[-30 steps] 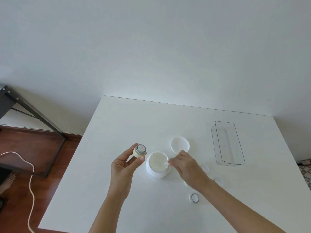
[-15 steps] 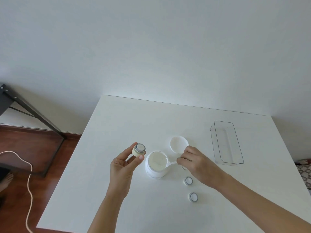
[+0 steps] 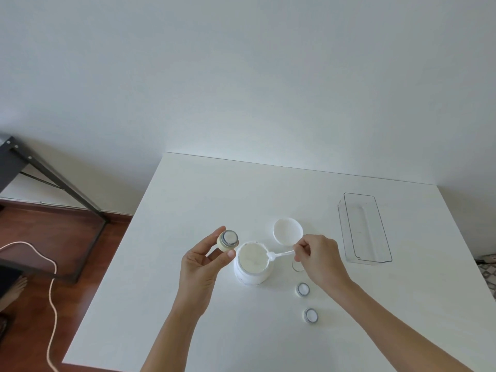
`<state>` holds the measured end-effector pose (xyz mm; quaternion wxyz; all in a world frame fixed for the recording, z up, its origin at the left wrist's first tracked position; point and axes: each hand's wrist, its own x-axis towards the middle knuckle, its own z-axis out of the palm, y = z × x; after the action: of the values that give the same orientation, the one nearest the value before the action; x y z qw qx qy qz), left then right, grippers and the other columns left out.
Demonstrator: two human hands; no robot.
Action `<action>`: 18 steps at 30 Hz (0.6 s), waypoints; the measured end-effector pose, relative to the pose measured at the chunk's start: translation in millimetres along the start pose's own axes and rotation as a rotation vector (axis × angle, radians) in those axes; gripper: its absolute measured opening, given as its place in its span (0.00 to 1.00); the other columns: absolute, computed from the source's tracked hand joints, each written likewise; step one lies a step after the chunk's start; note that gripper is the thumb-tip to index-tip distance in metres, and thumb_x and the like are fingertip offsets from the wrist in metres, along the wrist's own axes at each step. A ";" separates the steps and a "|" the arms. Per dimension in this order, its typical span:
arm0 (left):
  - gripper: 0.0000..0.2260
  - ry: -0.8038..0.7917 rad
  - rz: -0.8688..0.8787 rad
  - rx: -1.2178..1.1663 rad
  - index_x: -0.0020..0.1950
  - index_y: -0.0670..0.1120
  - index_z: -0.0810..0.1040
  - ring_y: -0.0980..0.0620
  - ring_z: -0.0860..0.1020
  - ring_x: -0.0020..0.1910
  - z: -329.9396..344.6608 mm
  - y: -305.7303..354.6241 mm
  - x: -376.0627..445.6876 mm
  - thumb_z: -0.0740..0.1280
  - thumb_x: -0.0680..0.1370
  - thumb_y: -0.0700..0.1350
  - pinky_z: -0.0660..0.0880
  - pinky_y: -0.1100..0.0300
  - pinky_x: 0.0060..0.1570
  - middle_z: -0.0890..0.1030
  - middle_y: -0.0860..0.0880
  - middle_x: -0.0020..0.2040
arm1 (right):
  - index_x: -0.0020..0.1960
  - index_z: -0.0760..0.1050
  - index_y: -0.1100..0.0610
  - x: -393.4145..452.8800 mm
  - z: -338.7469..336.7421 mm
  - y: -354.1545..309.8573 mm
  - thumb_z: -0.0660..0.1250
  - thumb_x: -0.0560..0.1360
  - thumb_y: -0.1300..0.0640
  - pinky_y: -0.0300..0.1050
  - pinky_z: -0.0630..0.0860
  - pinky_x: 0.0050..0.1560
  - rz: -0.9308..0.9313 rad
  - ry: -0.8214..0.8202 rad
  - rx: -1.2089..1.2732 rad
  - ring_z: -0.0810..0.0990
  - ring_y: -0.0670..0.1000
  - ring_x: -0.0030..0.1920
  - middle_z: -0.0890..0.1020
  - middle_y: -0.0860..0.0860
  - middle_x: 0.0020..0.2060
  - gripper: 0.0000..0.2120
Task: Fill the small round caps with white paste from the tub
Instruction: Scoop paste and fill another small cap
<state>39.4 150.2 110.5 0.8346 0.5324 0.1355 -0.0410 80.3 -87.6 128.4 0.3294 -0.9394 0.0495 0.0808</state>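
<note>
White table [image 3: 214, 200] bearing a white tub [image 3: 252, 275] of white paste [image 3: 252, 257]; white spoon [image 3: 279, 255] and white lid [image 3: 287, 231] beside it. Held cap [image 3: 228, 240]: cream body, grey rim, pale centre. Two caps toward the near edge [image 3: 303, 289] [image 3: 311, 315]: grey rims, white centres. Clear bin [image 3: 365, 228] near the right edge. Floor [image 3: 53, 237]: reddish-brown wood; cord [image 3: 51, 291] cream.

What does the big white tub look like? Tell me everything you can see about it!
The tub is a squat, round, white jar that looks like plastic. It stands upright on the white table, open, with white paste filling it nearly to the rim. Its lid lies apart, just behind it. A small white scoop, pinched by the right hand, rests its tip at the rim.
</note>
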 end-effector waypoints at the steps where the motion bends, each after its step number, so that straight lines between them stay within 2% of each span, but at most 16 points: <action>1: 0.25 -0.005 -0.003 -0.010 0.58 0.52 0.85 0.47 0.83 0.60 0.3 0.7 -0.1 0.82 0.62 0.40 0.71 0.50 0.66 0.86 0.47 0.57 | 0.35 0.77 0.62 -1.6 -5.5 0.5 0.64 0.75 0.62 0.35 0.71 0.29 -0.008 0.027 0.012 0.79 0.44 0.30 0.83 0.51 0.30 0.11; 3: 0.24 -0.032 -0.011 -0.017 0.59 0.51 0.85 0.46 0.82 0.60 1.5 1.2 -0.1 0.79 0.63 0.41 0.71 0.48 0.67 0.86 0.47 0.57 | 0.36 0.79 0.60 -6.0 -17.3 -1.6 0.66 0.76 0.61 0.29 0.67 0.27 -0.020 0.085 0.098 0.76 0.37 0.26 0.84 0.48 0.30 0.10; 4: 0.24 -0.058 -0.016 -0.013 0.59 0.50 0.85 0.46 0.82 0.60 2.5 1.3 -0.2 0.79 0.64 0.40 0.71 0.49 0.67 0.86 0.47 0.57 | 0.38 0.80 0.58 -9.0 -23.2 -4.3 0.67 0.76 0.60 0.29 0.67 0.27 -0.017 0.107 0.176 0.75 0.38 0.24 0.85 0.47 0.31 0.09; 7: 0.21 -0.127 -0.037 -0.003 0.59 0.51 0.84 0.46 0.83 0.58 7.6 1.9 -0.4 0.78 0.68 0.39 0.77 0.55 0.62 0.86 0.48 0.57 | 0.43 0.83 0.52 -20.3 -39.8 -21.0 0.68 0.76 0.55 0.37 0.74 0.38 0.005 0.112 0.491 0.76 0.45 0.30 0.86 0.46 0.33 0.06; 9: 0.19 -0.147 -0.048 -0.010 0.60 0.52 0.84 0.46 0.84 0.56 10.6 2.6 -0.5 0.73 0.71 0.38 0.79 0.60 0.57 0.85 0.48 0.57 | 0.43 0.84 0.50 -28.3 -47.2 -34.8 0.69 0.76 0.55 0.38 0.75 0.41 -0.010 0.088 0.613 0.77 0.43 0.33 0.86 0.47 0.34 0.06; 11: 0.20 -0.161 -0.048 -0.023 0.62 0.50 0.83 0.45 0.84 0.55 12.4 3.0 -0.4 0.75 0.70 0.38 0.79 0.60 0.54 0.85 0.47 0.56 | 0.42 0.84 0.49 -35.2 -50.4 -47.1 0.69 0.76 0.56 0.37 0.75 0.39 -0.027 0.062 0.646 0.77 0.43 0.33 0.86 0.49 0.34 0.06; 14: 0.23 -0.164 -0.035 -0.057 0.61 0.47 0.78 0.43 0.84 0.54 13.4 4.1 -0.1 0.77 0.68 0.40 0.79 0.58 0.56 0.85 0.45 0.53 | 0.40 0.83 0.51 -40.9 -50.8 -58.5 0.69 0.76 0.57 0.41 0.74 0.38 -0.025 0.073 0.634 0.76 0.42 0.31 0.85 0.48 0.32 0.07; 18: 0.15 -0.174 0.014 -0.058 0.53 0.48 0.79 0.42 0.84 0.53 12.9 3.4 0.9 0.75 0.70 0.36 0.79 0.55 0.58 0.84 0.46 0.51 | 0.40 0.82 0.51 -44.0 -47.6 -64.1 0.69 0.75 0.56 0.45 0.76 0.40 -0.029 0.108 0.576 0.77 0.40 0.30 0.85 0.45 0.32 0.07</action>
<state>43.4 140.1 118.3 0.8586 0.5032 0.0598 -0.0774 52.2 -65.8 212.3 0.5805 -0.8108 0.0747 0.0085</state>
